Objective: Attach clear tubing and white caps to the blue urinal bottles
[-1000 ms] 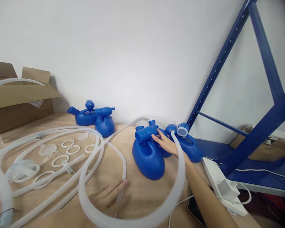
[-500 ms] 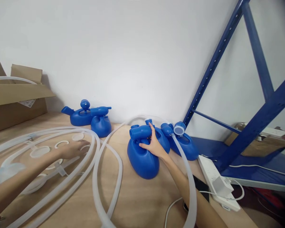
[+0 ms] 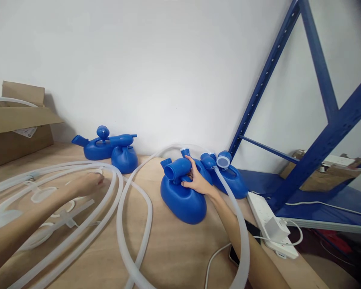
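Observation:
My right hand [image 3: 197, 178] grips the neck of a blue plastic bottle [image 3: 183, 200], whose wide open mouth faces toward me and left. The bottle's rounded body rests on the wooden table [image 3: 168, 249]. Over on the left, my left hand [image 3: 88, 184] is closed above the coiled clear tubing, fingers together; a small pale piece shows at its fingertips, too small to name. White rings and a clear cap [image 3: 43, 194] lie beneath and around my left forearm. A clear T-shaped connector [image 3: 68, 217] lies just below my left wrist.
More blue bottles stand by the wall, at left [image 3: 124, 159] and right [image 3: 233, 182]. Clear tubing [image 3: 120, 224] loops across the table. A cardboard box [image 3: 21, 138] sits far left. A power strip [image 3: 263, 214] and blue rack [image 3: 266, 74] are at right.
My left hand has closed and lifted slightly from among the rings. My right hand has turned the bottle so its mouth faces more toward me. The view has shifted slightly right.

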`<state>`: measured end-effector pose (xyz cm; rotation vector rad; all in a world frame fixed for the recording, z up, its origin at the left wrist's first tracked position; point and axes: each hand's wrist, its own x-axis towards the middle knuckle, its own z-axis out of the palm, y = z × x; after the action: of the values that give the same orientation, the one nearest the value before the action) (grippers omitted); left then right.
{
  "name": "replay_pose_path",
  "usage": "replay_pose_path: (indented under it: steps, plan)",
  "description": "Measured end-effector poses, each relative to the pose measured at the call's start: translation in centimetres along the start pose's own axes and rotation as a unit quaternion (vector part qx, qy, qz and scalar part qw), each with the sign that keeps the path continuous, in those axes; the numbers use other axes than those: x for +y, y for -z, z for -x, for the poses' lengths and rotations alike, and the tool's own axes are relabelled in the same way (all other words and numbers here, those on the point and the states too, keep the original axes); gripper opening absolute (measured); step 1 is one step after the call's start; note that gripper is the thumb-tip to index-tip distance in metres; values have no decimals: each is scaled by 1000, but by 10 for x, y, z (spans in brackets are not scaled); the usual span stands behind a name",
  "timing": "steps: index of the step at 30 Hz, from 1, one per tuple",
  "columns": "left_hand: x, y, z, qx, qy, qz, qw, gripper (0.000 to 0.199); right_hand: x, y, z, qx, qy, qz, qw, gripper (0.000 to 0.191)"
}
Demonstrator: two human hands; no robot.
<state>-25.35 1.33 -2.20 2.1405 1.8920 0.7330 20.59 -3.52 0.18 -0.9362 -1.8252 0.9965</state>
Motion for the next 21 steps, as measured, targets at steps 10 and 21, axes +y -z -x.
replay_pose_path:
  steps: [10, 21]
  plan:
    - [143, -12, -19, -18, -133, 200, 970, 51, -8, 4, 6, -73, -4, -16, 997, 121]
    - [180, -61, -4, -58, -169, 291, 940, 53, -13, -14, 3, -81, 31, -35, 996, 120]
